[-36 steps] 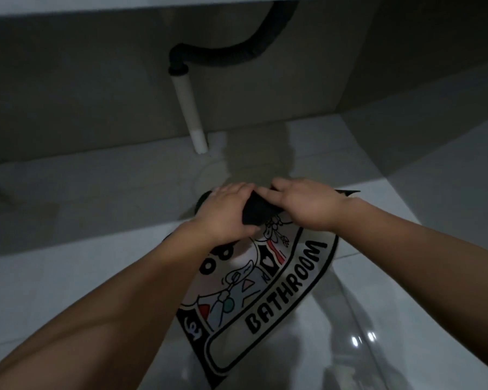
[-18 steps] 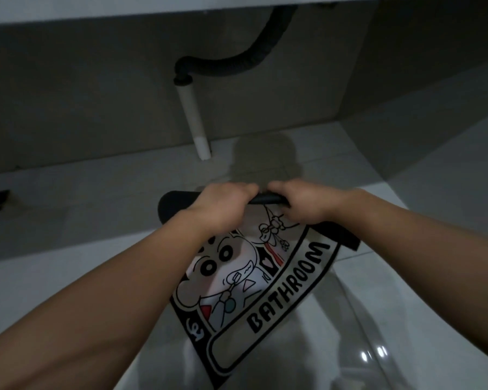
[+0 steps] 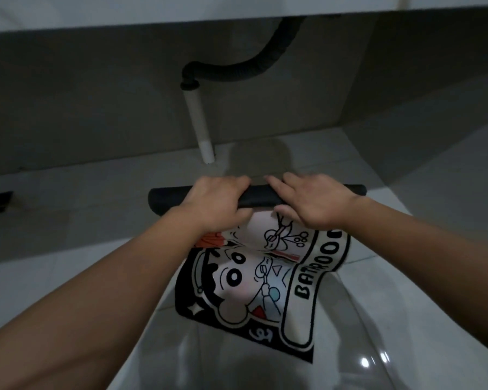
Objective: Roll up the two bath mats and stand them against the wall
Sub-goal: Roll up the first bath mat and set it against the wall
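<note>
Home bathroom, view under the sink.
Glossy pale floor tiles (image 3: 68, 277), grey tiled wall (image 3: 82, 108), black flex drain hose (image 3: 245, 71) into white waste pipe (image 3: 199, 119) below a white basin edge (image 3: 152, 9); mat (image 3: 254, 282) printed "BATHROOM" w/ cartoon.

The mat (image 3: 254, 280) looks like short-pile cloth with a printed, matt face; its rolled-up backing is smooth, matt black. The floor (image 3: 423, 319) is glossy pale tile with glints. The hose (image 3: 245, 71) is ribbed black plastic, the pipe (image 3: 199, 122) smooth white plastic.
</note>
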### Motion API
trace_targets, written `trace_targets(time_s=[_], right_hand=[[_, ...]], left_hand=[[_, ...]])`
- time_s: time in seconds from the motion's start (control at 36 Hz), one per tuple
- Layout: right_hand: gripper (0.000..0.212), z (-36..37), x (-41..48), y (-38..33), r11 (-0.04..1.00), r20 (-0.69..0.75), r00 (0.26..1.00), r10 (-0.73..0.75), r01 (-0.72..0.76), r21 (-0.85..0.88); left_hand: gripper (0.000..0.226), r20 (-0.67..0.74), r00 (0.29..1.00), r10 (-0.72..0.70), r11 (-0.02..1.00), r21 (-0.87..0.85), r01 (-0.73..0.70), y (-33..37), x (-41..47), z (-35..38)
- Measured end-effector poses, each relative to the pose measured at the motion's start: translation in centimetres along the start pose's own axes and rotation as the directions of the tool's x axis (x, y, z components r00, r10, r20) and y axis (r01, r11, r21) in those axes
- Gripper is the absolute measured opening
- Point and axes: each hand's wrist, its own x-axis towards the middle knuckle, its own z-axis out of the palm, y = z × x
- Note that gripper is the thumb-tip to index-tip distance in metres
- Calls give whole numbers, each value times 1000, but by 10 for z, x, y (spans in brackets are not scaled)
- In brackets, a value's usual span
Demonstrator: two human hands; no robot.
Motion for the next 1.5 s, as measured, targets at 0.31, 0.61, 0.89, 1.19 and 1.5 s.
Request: trace_targets(time_s=[0.31, 0.61, 0.89, 1.19, 1.5], right_hand=[[29, -2, 6, 3, 984, -20, 999, 44, -40, 173], [37, -7, 19, -8, 928, 257, 945, 201, -268, 258], [63, 3, 12, -11, 988, 110, 989, 100, -85, -130], [35, -20, 17, 9, 779, 430, 891, 145, -371, 505], [27, -4, 17, -7, 913, 224, 951, 213, -276, 302]], left_hand=[[20, 149, 988, -46, 997, -62, 56, 1, 8, -1], [32, 168, 977, -133, 991, 8, 133, 7, 10, 1], [24, 303, 950, -70, 973, -191, 133, 2, 12, -3], [13, -55, 994, 91, 990, 109, -85, 7, 5, 0], [35, 117, 990, -82, 994, -62, 90, 16, 11, -4]])
